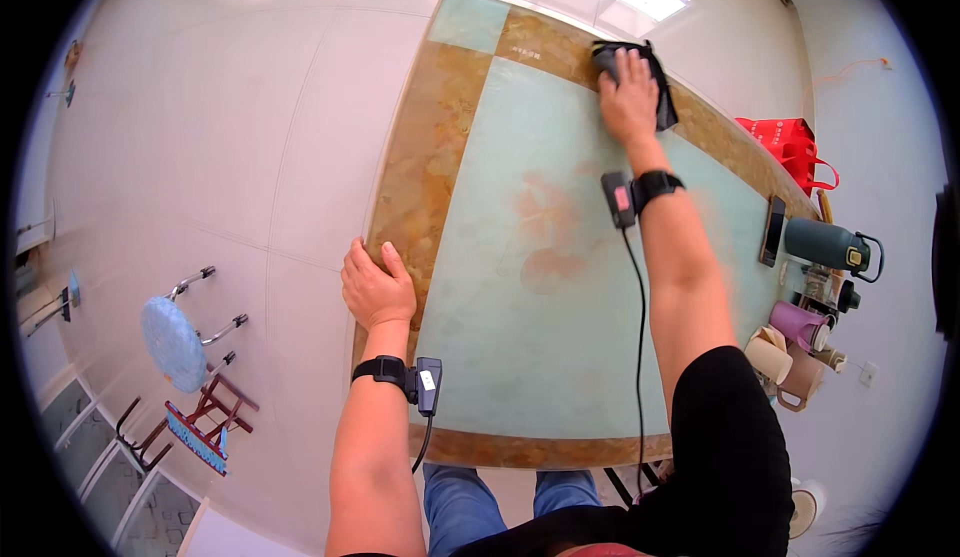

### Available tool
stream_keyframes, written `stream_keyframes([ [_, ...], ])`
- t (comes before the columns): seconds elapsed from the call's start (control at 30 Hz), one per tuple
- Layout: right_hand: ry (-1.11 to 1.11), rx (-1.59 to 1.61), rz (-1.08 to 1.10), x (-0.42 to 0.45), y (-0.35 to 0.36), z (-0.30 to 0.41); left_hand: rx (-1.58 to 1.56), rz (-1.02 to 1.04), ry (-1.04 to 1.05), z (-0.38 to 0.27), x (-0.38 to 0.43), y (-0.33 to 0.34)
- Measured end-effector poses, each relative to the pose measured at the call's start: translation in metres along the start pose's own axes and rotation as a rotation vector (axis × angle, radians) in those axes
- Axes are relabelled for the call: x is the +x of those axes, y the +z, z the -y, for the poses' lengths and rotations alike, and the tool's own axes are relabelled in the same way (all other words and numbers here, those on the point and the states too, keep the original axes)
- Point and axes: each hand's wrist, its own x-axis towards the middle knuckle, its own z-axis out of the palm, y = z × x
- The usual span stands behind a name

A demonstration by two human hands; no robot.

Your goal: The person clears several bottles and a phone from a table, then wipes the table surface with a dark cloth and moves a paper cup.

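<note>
My right hand [631,99] lies over a black-and-grey cloth [664,99] at the far right edge of the table. Its palm and fingers press on the cloth and hide part of it. The table [465,294] has a pale green top with a brown marbled border. On the left border rests my left hand [379,283], thumb apart and nothing held, its fingers near the outer edge. Each wrist wears a black strap with a small cabled device.
A green bottle [821,244], a dark flat object [772,231], a purple mug [799,324] and other cups line the table's right side. A red bag [784,144] is beyond the right edge. A blue-topped stool [172,343] and a folding stool [199,437] stand left on the floor.
</note>
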Motion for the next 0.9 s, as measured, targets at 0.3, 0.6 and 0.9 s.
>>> stream_keyframes([
  [0.3,-0.424,0.313,0.575,-0.31,-0.127,0.112,0.008,-0.005,-0.012,-0.002,0.0,-0.006],
  [0.6,-0.322,0.239,0.218,-0.181,-0.077,0.095,0.035,-0.01,-0.036,0.013,-0.001,-0.012],
  [0.9,0.121,0.07,0.002,0.056,0.017,0.094,-0.003,0.036,-0.022,-0.001,0.001,-0.007],
])
